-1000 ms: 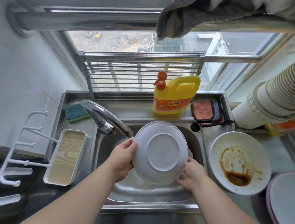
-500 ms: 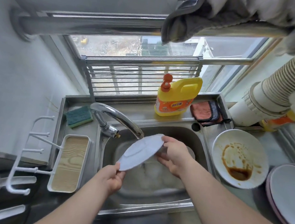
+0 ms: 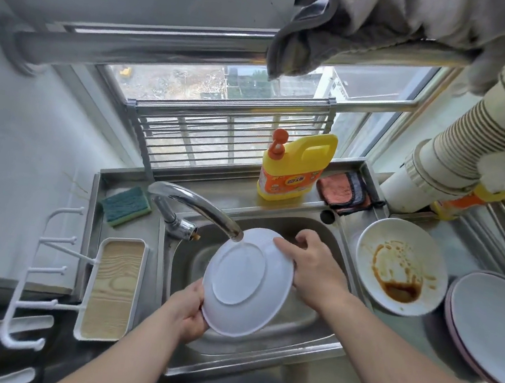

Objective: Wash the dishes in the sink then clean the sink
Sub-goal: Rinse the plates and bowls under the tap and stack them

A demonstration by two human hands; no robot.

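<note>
While we hold the plate over the sink, tilted with its underside toward us and its top edge just under the tap, the washing looks only partly done. Our left hand grips the plate's lower rim, fingers curled behind it; our right hand holds the upper right rim, thumb on the underside. The two hands are apart, on opposite sides of the plate. Whether water runs from the tap we cannot tell.

Right of the sink sits a dirty plate, smeared with brown sauce and untouched. Farther right of the sink lies a stack of plates that look clean, though we cannot say whether they have been washed. Behind the sink stand the soap jug and a folded cloth; left of the sink, behind the tap, rests a sponge, which neither hand holds.

We judge that this plate still needs finishing, the stained one comes after, and the sink cleaning has not begun.
</note>
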